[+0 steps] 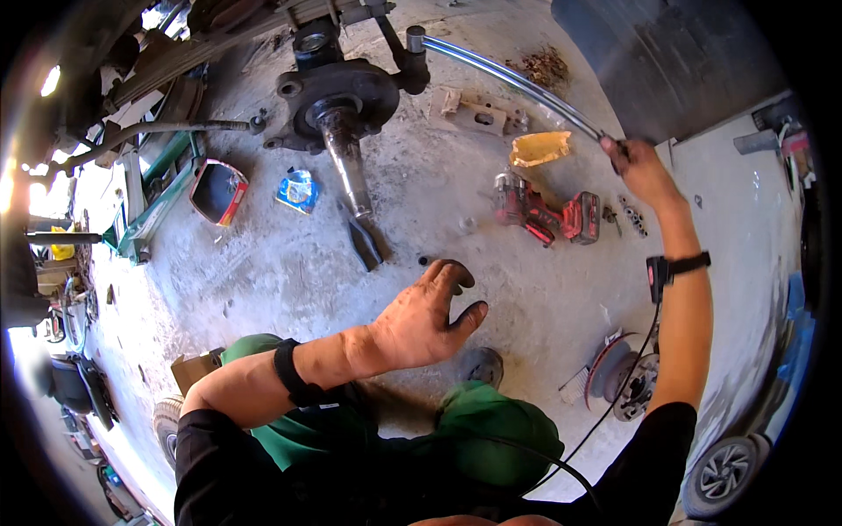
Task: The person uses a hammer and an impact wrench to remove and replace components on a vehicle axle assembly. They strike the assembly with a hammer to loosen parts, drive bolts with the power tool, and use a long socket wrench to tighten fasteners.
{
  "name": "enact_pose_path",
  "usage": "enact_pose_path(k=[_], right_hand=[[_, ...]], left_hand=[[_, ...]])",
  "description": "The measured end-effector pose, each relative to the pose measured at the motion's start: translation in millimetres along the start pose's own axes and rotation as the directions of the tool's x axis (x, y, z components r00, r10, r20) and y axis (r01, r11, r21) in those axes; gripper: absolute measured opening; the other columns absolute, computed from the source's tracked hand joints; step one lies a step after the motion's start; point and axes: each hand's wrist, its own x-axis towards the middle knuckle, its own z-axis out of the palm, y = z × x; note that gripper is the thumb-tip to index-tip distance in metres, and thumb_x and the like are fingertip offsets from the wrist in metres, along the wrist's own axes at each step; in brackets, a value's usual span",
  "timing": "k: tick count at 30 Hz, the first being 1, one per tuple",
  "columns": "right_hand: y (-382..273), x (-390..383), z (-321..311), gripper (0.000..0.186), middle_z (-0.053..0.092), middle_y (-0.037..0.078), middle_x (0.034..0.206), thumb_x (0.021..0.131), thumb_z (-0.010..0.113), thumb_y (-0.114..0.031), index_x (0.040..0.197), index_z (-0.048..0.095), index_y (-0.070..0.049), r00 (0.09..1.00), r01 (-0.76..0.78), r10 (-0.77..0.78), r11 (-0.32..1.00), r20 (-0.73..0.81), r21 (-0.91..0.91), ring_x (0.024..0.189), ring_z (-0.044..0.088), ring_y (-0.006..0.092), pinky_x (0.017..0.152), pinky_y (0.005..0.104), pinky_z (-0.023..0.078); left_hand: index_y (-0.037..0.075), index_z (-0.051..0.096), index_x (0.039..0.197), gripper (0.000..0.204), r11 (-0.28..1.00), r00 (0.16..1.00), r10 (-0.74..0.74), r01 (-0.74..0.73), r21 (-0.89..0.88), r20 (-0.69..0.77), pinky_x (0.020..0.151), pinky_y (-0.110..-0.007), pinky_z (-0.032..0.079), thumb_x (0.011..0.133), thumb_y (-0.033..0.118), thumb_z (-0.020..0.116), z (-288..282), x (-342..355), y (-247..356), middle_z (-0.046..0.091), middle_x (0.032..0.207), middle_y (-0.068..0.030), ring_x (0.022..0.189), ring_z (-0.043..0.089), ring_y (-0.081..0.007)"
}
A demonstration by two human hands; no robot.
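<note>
My right hand (pixel 647 175) is closed round the handle end of a long chrome socket wrench bar (pixel 517 81) at the upper right. The bar's socket head (pixel 416 39) lies against the arm of a steering knuckle (pixel 351 98), where the two overlap; I cannot tell whether it is seated on a nut. A bare, greasy stub axle (pixel 346 162) sticks out of the knuckle toward me. My left hand (pixel 419 316) hovers over the floor in front of me, holding nothing, its fingers bent and the thumb apart. Pliers (pixel 362 244) lie beneath the axle tip.
A red cordless impact wrench (pixel 544 210) lies right of centre, beside a yellow piece (pixel 540 148) and several sockets (pixel 631 215). A red-edged tray (pixel 218 191) and a blue packet (pixel 298 191) are at left. A brake disc (pixel 618 373) sits near my right elbow.
</note>
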Motion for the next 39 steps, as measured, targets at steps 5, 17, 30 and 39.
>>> enact_pose_path(k=[5,17,30,39], right_hand=[[5.6,6.6,4.8,0.067,0.039,0.013,0.051,0.091,0.043,-0.059,0.058,0.043,0.000,0.981,-0.053,0.035,0.994,0.191,0.093,0.053,0.036,0.0242,0.055,0.0415,0.037],[4.3,2.2,-2.4,0.071,0.056,0.024,0.066,0.089,0.044,-0.061,0.069,0.055,0.006,0.989,-0.078,0.088,0.993,0.121,-0.083,0.061,0.051,0.0366,0.062,0.0444,0.043],[9.0,-4.6,-1.8,0.056,0.046,0.011,0.054,0.089,0.056,-0.048,0.068,0.052,0.004,0.993,-0.026,0.009,0.989,0.119,0.145,0.051,0.041,0.0205,0.052,0.0363,0.037],[-0.3,-20.9,-16.8,0.047,0.050,0.014,0.058,0.085,0.064,-0.040,0.075,0.054,0.005,0.989,0.046,-0.051,0.998,-0.137,-0.044,0.054,0.046,0.0234,0.055,0.0354,0.039]], left_hand=[[-0.003,0.047,0.112,0.038,0.997,0.998,-0.061,0.060,-0.043,-0.018,0.076,-0.037,0.049,0.082,0.014,0.064,-7.2,8.8,18.9,0.053,0.107,-0.0196,0.092,0.058,-0.0318],[0.004,0.044,0.132,0.046,0.403,0.984,0.177,-0.050,0.914,-0.024,0.104,-0.039,0.036,0.092,0.028,0.047,-203.7,131.6,72.6,0.050,0.130,-0.0196,0.121,0.047,-0.0336],[0.009,0.048,0.132,0.048,0.505,0.965,-0.254,0.078,0.860,0.062,0.089,-0.038,0.043,0.093,0.037,0.040,-209.4,224.6,6.0,0.062,0.107,-0.0196,0.096,0.058,-0.0316],[0.005,0.053,0.125,0.049,0.180,0.944,-0.309,-0.058,0.982,0.113,0.091,-0.038,0.043,0.092,0.038,0.038,-203.0,225.9,15.3,0.061,0.113,-0.0194,0.103,0.058,-0.0340]])
